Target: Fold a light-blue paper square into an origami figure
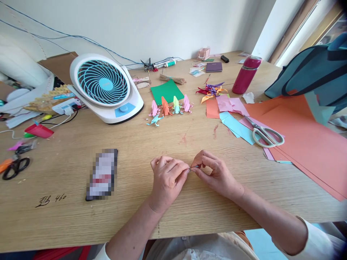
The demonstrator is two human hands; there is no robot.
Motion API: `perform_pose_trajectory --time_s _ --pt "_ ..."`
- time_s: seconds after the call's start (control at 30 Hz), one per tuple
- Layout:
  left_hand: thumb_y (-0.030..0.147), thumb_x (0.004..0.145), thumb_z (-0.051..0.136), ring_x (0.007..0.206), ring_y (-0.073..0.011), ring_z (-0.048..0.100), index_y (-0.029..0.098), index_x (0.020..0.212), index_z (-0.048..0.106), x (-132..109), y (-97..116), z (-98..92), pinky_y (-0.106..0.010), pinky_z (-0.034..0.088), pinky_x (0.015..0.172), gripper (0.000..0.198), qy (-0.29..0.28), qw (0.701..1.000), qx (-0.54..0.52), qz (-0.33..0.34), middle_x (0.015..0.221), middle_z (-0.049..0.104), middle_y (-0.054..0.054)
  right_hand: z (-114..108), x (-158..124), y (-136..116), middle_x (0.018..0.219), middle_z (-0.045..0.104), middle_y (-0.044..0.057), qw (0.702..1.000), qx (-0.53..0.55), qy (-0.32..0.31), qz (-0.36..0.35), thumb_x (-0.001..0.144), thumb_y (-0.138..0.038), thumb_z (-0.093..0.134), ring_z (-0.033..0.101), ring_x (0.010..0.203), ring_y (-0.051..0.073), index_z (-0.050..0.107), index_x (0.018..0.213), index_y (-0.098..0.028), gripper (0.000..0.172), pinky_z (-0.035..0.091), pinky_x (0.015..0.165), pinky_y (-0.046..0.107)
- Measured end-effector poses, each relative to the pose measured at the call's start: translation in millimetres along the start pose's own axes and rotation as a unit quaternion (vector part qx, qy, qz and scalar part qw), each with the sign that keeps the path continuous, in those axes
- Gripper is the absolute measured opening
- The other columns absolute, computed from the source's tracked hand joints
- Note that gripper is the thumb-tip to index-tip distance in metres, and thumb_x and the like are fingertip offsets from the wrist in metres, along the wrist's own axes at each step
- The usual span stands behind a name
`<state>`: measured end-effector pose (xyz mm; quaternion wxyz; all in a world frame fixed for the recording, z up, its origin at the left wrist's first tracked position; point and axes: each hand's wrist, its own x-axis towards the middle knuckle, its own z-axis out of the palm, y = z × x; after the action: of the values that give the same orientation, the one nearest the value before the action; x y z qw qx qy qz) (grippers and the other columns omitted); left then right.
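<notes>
My left hand [167, 177] and my right hand [214, 172] meet low over the wooden table [141, 144], fingers pinched together on a tiny folded piece of paper [193, 168]. Only a sliver of that paper shows between the fingertips; its colour is hard to make out. Farther back stand several small folded paper figures [170, 106] in pink, orange, green and blue, in front of a green sheet [166, 90].
A white and blue desk fan [104, 86] stands back left, a phone [102, 174] lies left of my hands. Scissors [264, 134] rest on coloured sheets and large orange paper [306, 141] at right. A red bottle [246, 74] and blue bag [311, 72] stand behind.
</notes>
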<state>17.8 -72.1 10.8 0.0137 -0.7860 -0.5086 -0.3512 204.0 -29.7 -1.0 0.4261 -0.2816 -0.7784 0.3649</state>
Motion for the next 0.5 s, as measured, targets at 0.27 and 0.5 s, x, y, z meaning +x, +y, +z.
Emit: perform_pose_trajectory --time_s 0.27,0.5 --pt "0.014 0.09 0.061 0.086 -0.0196 0.055 0.025 0.086 0.065 2 0 -0.9 -0.041 0.03 0.086 0.012 -0.011 1.0 -0.012 0.005 0.086 0.073 0.002 -5 1 2 0.078 0.061 0.003 0.999 0.03 -0.001 0.019 0.094 -0.029 0.062 0.056 0.073 0.015 0.066 0.083 -0.02 0.015 0.047 0.066 0.03" --pt "0.017 0.092 0.059 0.085 -0.0199 0.056 0.024 0.086 0.064 3 -4 -4.4 -0.04 0.032 0.085 0.011 -0.019 0.999 -0.038 -0.02 0.086 0.072 0.0 -11 1 7 0.077 0.061 0.003 0.998 0.049 0.006 0.03 0.094 -0.037 0.064 0.056 0.071 0.016 0.067 0.081 -0.021 0.02 0.046 0.067 0.031"
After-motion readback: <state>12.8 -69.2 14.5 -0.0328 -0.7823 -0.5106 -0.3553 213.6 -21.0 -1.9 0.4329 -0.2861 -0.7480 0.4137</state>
